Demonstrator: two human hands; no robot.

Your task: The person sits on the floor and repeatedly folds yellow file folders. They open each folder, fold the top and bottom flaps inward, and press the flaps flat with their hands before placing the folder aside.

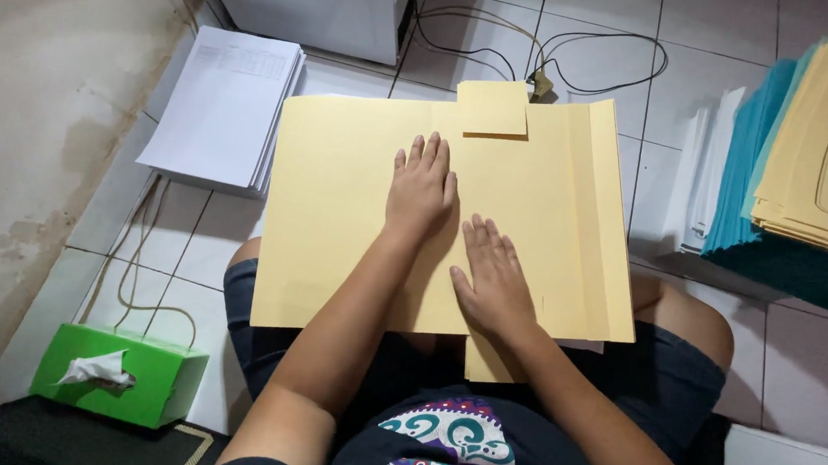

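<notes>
Both hands lay flat and open on the folder [357, 219]: left hand [421, 186], right hand [495, 272], neither gripping. Pressing the crease; likely needs firmer smoothing outward.

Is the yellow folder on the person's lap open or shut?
Open: the yellow folder lies spread flat, both hands, left and right, pressing along its centre fold.

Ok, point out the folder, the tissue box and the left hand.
folder [337, 217], head view, bare left half.
tissue box [166, 380], head view, green top.
left hand [420, 189], head view, back of hand.
</notes>
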